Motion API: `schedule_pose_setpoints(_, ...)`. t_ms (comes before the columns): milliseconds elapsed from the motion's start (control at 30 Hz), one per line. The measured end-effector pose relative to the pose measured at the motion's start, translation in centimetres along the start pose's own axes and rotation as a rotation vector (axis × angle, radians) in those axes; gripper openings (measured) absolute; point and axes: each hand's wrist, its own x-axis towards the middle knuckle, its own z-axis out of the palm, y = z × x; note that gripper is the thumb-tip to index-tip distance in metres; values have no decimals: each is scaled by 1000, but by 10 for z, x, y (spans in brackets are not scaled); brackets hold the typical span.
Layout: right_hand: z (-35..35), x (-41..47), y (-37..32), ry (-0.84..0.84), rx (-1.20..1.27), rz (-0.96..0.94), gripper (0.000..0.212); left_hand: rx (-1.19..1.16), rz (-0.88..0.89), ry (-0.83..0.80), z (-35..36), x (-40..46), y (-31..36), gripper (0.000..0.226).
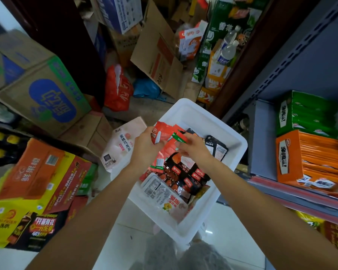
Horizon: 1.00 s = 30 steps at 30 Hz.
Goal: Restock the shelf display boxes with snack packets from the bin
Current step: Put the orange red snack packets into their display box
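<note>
A view from above of two bare arms reaching down into one white bin (185, 112) on a pale floor, in a cramped stockroom.

The bin holds a loose pile of snack packets, too jumbled to count exactly: several red packets (160, 160), a cluster of small dark packets (185, 177) with red labels, two black packets (216, 148) near the far right wall, and one pale packet (164, 197) with an orange picture at the near end.

The left hand (144, 147) is over the middle of the bin, its fingers curled round a bunch of red packets; one red packet (160, 131) sticks up above its thumb. The right hand (193, 151) is just beside it, also over the pile, fingers bent and pinching a small green packet (180, 136) whose end touches the red bunch. Both hands are closed on what they hold.

To the right stands a grey shelf (293, 190). On it are two display boxes, stacked: a green box (304, 114) on top of an orange box (308, 158), each filled with flat packets of its own colour standing on edge. They are well apart from the hands.

To the left of the bin lie a pink-and-white carton (121, 145) touching its wall, a large cardboard box (45, 94) with a blue logo, and orange and yellow drink cases (33, 172). Behind the bin are a red bag (117, 88) and more cartons.
</note>
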Motion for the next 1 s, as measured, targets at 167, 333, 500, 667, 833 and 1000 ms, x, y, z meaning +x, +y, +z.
schedule_pose_setpoints(167, -27, -21, -26, 65, 149, 25, 5, -162, -22, -16, -9, 9, 26, 16)
schedule_pose_setpoints(333, -61, -41, -54, 107, 291, -4, 8, -52, 2, 29, -7, 11, 73, 29)
schedule_pose_setpoints(500, -90, -61, -69, 178, 410, -36, 5, -314, -126, 124, 21, 9, 125, 32)
schedule_pose_setpoints(667, -128, -84, -67, 192, 427, -134, 28, -376, -194, 115, 69, 4, 170, 50)
schedule_pose_setpoints(833, -189, -105, -64, 338, 325, -178, 44, -384, -139, 39, 111, -11, 216, 58)
schedule_pose_setpoints(1000, -253, -126, -61, 387, 229, -175, 47, -568, 3, 47, 135, -16, 244, 56)
